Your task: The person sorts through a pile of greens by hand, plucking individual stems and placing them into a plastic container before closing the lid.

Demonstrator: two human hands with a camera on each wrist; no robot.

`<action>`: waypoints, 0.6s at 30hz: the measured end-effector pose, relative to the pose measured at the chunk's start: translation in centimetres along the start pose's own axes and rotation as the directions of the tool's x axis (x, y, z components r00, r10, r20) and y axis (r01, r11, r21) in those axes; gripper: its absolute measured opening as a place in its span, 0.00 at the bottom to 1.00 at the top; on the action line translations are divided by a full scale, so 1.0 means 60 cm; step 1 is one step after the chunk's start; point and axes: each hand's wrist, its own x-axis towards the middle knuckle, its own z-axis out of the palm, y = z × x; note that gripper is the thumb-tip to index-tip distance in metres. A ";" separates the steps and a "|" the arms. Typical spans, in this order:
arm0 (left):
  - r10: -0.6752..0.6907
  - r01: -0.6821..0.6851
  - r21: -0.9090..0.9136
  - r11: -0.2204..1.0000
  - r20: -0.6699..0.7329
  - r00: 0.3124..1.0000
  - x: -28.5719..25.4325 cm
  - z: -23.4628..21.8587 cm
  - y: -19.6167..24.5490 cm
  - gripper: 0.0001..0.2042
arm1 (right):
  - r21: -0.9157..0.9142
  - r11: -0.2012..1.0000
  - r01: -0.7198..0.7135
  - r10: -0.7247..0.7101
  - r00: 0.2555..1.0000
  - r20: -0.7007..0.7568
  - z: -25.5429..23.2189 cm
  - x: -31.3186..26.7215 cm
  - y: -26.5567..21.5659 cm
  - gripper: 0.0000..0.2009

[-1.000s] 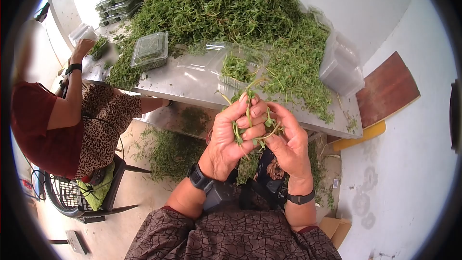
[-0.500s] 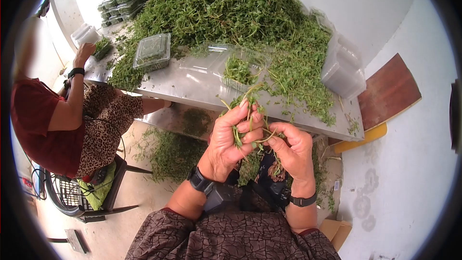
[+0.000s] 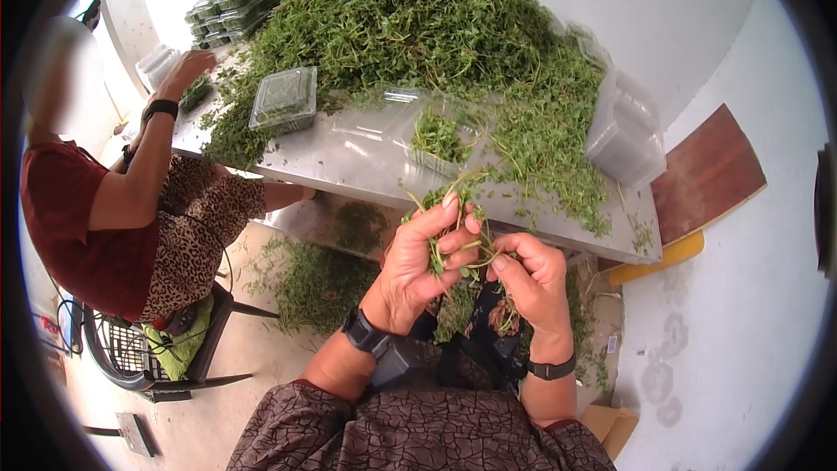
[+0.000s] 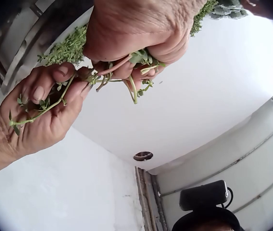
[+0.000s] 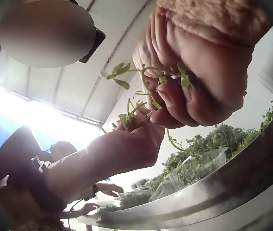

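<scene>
My left hand (image 3: 410, 262) grips a small bunch of leafy green sprigs (image 3: 443, 209), their pale stems poking out past the thumb and fingers. Just to its right, my right hand (image 3: 534, 283) pinches a stem between thumb and forefinger. In the left wrist view, a thin stem with small leaves (image 4: 42, 113) lies along the right hand's fingers. The right wrist view has the two hands close together, with a sprig (image 5: 148, 84) curving across the right fingers. Beyond them, an open clear plastic box (image 3: 410, 148) on the table holds some sprigs (image 3: 440, 135).
A large heap of greens (image 3: 418, 17) covers the back of the metal table (image 3: 305, 157). A lidded box (image 3: 285, 98) sits left, stacked filled boxes (image 3: 240, 0) behind it. Nested clear boxes (image 3: 623, 131) stand right. Another person (image 3: 96, 209) sits at the left, near more greens (image 3: 314, 288) on the floor.
My right hand has shifted slightly down and right, its fingers closing to a pinch on the stem. My left hand keeps its grip. The other person's hand has lifted and moved right.
</scene>
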 end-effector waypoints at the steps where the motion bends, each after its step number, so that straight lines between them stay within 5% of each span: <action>1: -0.006 0.006 0.007 1.000 0.015 1.000 0.000 -0.003 0.001 0.09 | 0.017 1.000 -0.016 0.016 1.000 0.004 -0.002 0.000 -0.001 0.05; 11: -0.010 0.013 0.054 0.998 -0.062 0.998 -0.005 0.002 0.002 0.09 | 0.108 0.983 -0.152 0.148 0.988 0.043 -0.017 0.003 0.004 0.04; 18: -0.046 0.045 0.074 0.996 0.012 0.999 -0.007 -0.006 -0.005 0.10 | 0.049 0.994 -0.096 0.096 0.995 0.001 -0.008 0.003 0.016 0.04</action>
